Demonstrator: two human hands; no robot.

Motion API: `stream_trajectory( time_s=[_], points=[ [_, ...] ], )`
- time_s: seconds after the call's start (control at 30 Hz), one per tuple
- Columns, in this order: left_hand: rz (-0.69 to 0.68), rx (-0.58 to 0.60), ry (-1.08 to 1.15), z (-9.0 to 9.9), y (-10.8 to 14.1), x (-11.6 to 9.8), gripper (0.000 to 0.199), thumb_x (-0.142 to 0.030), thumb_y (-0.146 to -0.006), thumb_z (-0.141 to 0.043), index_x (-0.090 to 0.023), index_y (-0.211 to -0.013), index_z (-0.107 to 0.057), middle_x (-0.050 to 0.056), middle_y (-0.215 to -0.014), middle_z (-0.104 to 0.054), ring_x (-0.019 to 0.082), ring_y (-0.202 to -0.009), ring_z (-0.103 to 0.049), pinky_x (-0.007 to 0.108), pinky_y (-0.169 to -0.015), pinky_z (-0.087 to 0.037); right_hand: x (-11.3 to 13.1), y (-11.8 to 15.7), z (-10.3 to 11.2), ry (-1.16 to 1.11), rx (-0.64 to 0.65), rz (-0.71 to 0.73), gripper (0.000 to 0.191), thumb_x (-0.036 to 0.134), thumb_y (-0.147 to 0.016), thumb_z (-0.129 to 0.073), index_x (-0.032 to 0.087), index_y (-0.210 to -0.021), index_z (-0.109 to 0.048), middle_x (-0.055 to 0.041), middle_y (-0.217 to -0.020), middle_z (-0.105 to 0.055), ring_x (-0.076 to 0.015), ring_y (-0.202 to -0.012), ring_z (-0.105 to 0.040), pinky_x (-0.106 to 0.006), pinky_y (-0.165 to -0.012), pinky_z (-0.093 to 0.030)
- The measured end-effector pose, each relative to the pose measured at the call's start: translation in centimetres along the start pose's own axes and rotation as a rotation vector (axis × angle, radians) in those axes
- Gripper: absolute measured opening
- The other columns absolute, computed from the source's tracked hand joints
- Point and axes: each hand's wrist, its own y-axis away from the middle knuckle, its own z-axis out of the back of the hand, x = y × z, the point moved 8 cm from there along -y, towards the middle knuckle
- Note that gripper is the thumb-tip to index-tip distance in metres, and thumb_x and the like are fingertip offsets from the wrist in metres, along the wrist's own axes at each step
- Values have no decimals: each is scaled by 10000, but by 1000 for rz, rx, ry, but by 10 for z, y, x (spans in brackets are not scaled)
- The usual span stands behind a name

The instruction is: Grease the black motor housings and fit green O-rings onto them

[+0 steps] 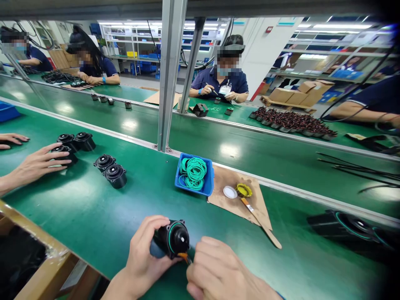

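My left hand (145,254) is wrapped round a black cylindrical housing (161,237), tilted with its domed end towards my right. A green rubber ring (170,236) sits around the housing behind that end. My right hand (218,268) is closed on a small brush (184,256), whose orange tip touches the lower rim of the housing. Most of the brush's handle is hidden by my fingers. Beyond my hands, a blue bin (195,191) holds a heap of green rubber rings (194,171).
Cardboard (259,204) carries a yellow lid (243,190), a white lid (230,192) and another brush (262,223). Several black housings (115,175) stand left, where a co-worker's hand (40,166) touches one. More housings (343,227) are at right. A metal post (168,75) rises behind the bench.
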Motion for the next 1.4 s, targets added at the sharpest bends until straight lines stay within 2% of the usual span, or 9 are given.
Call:
stream_trajectory(
  time_s=[0.27,0.33,0.47,0.6,0.8,0.9,1.03,1.17,1.4],
  points=[
    [407,253,441,-23,8,24,653,-317,-591,-938,-237,-1147,-606,39,-1052,-760,213,-953,-740,268,-847,-594,-63,27,45,-464,-418,-419,261,309,-1063,-382,289,-1151,-628,-17,-797,-706,-165,-707,-645,-280,-645,-510],
    [427,324,485,-28,9,23,626,-311,-619,-924,-245,-1157,-610,40,-1068,-756,218,-979,-735,276,-875,-586,-72,25,39,-499,-376,-506,267,293,-1066,-374,268,-1118,-635,-36,-875,-729,-166,-761,-674,-269,-654,-526],
    [386,388,369,-27,10,22,653,-246,-656,-894,-276,-1236,-596,57,-1169,-739,259,-1071,-716,342,-931,-580,-70,12,13,-444,-91,-565,230,419,-1003,-514,225,-885,-551,-71,-996,-728,-204,-904,-699,-306,-751,-556],
    [317,379,199,-27,12,22,880,-144,-626,-887,-318,-1379,-466,62,-1238,-724,266,-1106,-713,371,-957,-581,-50,11,-11,-143,1,-454,616,608,-611,-864,224,-898,-477,-138,-1113,-686,-290,-880,-671,-397,-726,-564],
    [147,362,118,-29,21,23,935,-65,-672,-776,-307,-1469,-349,90,-1300,-689,258,-1092,-724,338,-917,-608,-24,12,-32,149,104,-409,439,299,-697,-824,183,-974,-504,-133,-1015,-676,-285,-862,-629,-387,-748,-530],
    [55,326,33,-26,24,31,946,-177,-712,-804,-290,-1511,-310,111,-1346,-661,278,-1087,-726,337,-866,-632,-38,11,-2,169,28,-470,386,372,-705,-782,207,-889,-486,-67,-907,-655,-232,-780,-597,-314,-670,-492],
    [-1,271,-37,-24,25,42,869,-340,-785,-773,-288,-1526,-321,110,-1302,-694,271,-909,-779,321,-719,-666,-91,44,86,541,-177,-702,315,375,-726,-713,227,-810,-448,-37,-789,-623,-217,-712,-580,-303,-657,-416],
    [-10,241,-66,-25,25,44,765,-432,-837,-713,-285,-1504,-369,121,-1298,-693,272,-908,-777,313,-693,-665,-156,107,148,986,-44,-1051,291,417,-808,-650,228,-782,-430,-72,-751,-630,-253,-725,-611,-313,-623,-343],
    [-112,219,-228,-13,18,35,672,-395,-868,-683,-266,-1464,-402,111,-1256,-689,235,-937,-755,274,-723,-647,-201,166,163,1035,-20,-1182,270,277,-768,-692,224,-732,-429,-132,-710,-647,-336,-746,-639,-319,-592,-310]
  ],
)
